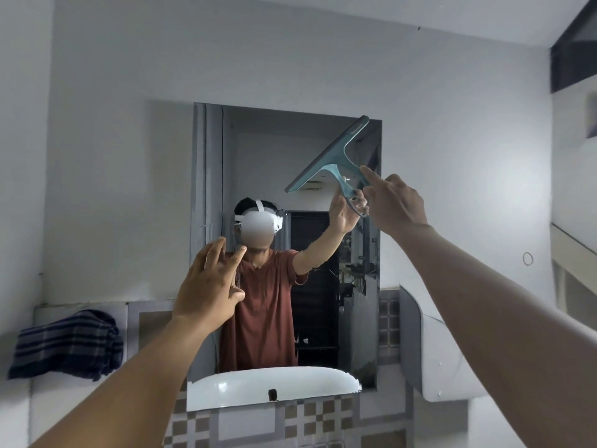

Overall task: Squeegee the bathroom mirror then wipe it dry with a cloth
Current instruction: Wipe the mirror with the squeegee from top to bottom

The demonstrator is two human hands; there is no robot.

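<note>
The rectangular mirror (258, 150) hangs on the white wall straight ahead. A teal squeegee (329, 155) lies tilted against its upper right part, blade running from lower left to the top right corner. My right hand (392, 202) grips the squeegee's handle, index finger stretched along it. My left hand (210, 286) is raised before the mirror's lower left, fingers spread and holding nothing. A dark blue checked cloth (68, 344) lies folded on the ledge at the left.
A white basin shows as a reflection in the mirror's bottom (274, 383). Checkered tiles (310, 418) run below the mirror. A white rounded fixture (442, 357) juts out at the lower right. A dark window (575, 43) sits at the top right.
</note>
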